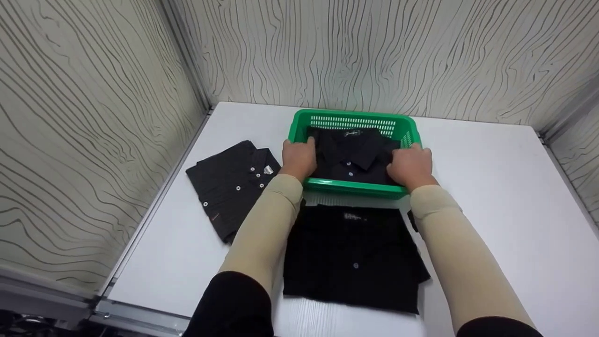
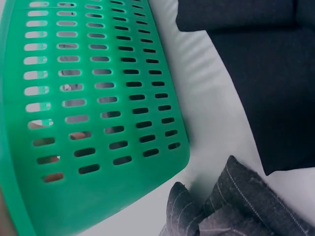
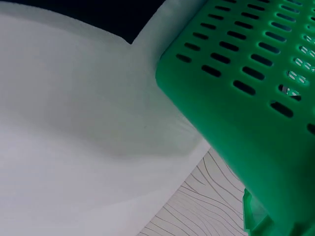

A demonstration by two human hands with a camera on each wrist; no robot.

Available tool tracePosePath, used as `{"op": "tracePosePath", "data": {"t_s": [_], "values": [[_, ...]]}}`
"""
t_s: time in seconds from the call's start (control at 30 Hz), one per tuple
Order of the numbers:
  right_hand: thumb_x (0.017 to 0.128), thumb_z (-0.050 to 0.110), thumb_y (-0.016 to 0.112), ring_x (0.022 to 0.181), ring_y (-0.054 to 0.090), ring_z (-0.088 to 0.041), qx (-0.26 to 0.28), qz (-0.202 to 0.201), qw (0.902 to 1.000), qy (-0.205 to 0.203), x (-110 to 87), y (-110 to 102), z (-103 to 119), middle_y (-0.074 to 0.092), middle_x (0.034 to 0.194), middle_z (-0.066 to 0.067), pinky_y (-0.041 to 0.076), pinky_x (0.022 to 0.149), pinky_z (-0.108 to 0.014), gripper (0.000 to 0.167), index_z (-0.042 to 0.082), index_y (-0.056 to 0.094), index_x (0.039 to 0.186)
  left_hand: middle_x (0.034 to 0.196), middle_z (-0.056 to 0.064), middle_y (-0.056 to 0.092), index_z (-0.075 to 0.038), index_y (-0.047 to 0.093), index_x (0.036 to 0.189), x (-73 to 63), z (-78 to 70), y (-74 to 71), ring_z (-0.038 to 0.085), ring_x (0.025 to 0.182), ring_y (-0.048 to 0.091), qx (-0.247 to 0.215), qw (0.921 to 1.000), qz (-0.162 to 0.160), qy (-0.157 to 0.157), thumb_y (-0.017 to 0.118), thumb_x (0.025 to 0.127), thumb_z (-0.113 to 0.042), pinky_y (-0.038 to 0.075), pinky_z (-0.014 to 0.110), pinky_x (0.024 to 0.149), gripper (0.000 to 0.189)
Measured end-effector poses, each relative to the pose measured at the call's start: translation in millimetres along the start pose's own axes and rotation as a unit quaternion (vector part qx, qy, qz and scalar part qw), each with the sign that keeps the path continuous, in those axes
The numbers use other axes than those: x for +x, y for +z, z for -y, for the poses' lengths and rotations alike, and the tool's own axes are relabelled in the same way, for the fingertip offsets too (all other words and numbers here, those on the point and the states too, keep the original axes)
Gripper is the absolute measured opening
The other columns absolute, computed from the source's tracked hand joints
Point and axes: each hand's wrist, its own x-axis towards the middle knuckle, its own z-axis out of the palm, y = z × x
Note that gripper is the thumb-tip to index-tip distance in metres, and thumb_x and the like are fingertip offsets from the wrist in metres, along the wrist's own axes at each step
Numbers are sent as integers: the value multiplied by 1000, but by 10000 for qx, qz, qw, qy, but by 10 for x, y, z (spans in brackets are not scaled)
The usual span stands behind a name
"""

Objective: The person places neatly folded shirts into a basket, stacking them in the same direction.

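A green plastic basket is held by both hands at its two short sides. My left hand grips the left rim with the thumb on the inside, and my right hand grips the right rim. Inside the basket lies a folded black shirt with its collar up. In front of the basket, between the forearms, a second folded black shirt lies flat. The perforated basket wall fills much of the left wrist view, and the other wall shows in the right wrist view. Most fingers are hidden behind the rim.
A folded dark grey shirt with white buttons lies left of the basket, partly behind the left forearm. The white table extends to the right. Wood-patterned panels stand behind and at the sides.
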Motion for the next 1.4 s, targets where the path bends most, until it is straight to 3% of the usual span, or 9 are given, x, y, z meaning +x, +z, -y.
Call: {"op": "tracePosePath", "data": {"t_s": [0.5, 0.77, 0.97, 1.1, 1.23, 1.4], "values": [[96, 18, 55, 97, 51, -43, 541, -104, 9984, -110, -40, -45, -56, 65, 109, -29, 40, 83, -61, 35, -7, 64, 118, 120, 11, 70, -14, 40, 155, -43, 98, -40, 26, 111, 63, -646, 9974, -56, 322, 58, 101, -27, 34, 47, 105, 58], [95, 15, 54, 101, 53, -44, 905, -502, 9945, -127, -63, -29, -69, 63, 117, -29, 40, 82, -61, 36, -8, 63, 121, 120, 10, 70, -14, 42, 154, -38, 141, -12, 25, 113, 63, -1020, 9937, -255, 374, 57, 101, -28, 34, 47, 105, 57], [95, 13, 52, 114, 53, -49, 1124, -782, 9906, -64, -84, 17, -93, 60, 127, -31, 41, 88, -65, 44, -9, 58, 133, 121, 11, 70, -12, 48, 150, -73, 176, 6, 25, 114, 64, -1493, 9870, -439, 413, 60, 101, -29, 35, 47, 104, 53], [95, 13, 51, 115, 53, -49, 1296, -908, 9874, 6, -88, 40, -102, 59, 126, -31, 41, 92, -67, 47, -9, 55, 136, 124, 10, 69, -12, 49, 149, -91, 197, 15, 26, 116, 62, -1636, 9843, -469, 461, 60, 101, -29, 35, 47, 103, 52], [95, 18, 53, 120, 49, -48, 1548, -735, 9852, 18, -106, 16, -103, 56, 130, -29, 37, 95, -67, 53, -8, 51, 141, 129, 9, 66, -13, 47, 151, -109, 230, 6, 25, 120, 60, -1744, 9826, -355, 532, 60, 101, -30, 33, 47, 105, 54], [97, 27, 54, 126, 43, -46, 1790, -216, 9836, -86, -134, -71, -120, 49, 137, -28, 31, 99, -67, 59, -7, 47, 145, 137, 8, 62, -14, 43, 153, -135, 291, -40, 25, 127, 55, -1987, 9774, -191, 696, 61, 101, -32, 30, 47, 108, 58]]}}
